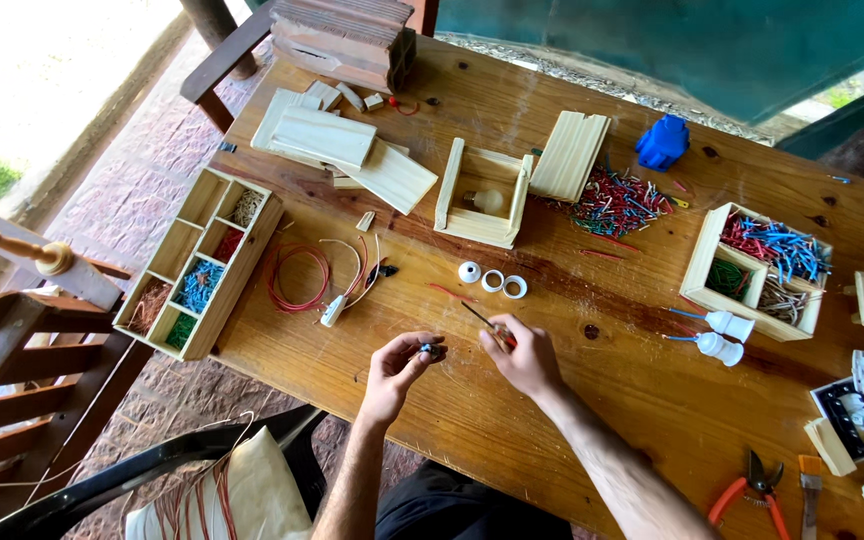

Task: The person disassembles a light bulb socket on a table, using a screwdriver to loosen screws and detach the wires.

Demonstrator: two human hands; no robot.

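Left hand [397,368] is raised over the near edge of the wooden table [612,400], fingers pinched shut on a small dark fitting [431,351]. Right hand [524,355], just right of that fitting, is closed around a screwdriver [482,322] whose shaft angles up-left, away from the fitting. The fitting's detail is too small to make out; fingertips cover much of it. It appears rounded, dark, with a pale glint.

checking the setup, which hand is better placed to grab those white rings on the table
Right, probably. The right hand lies just below the white rings, though it holds a screwdriver; the left hand pinches a small part farther off.
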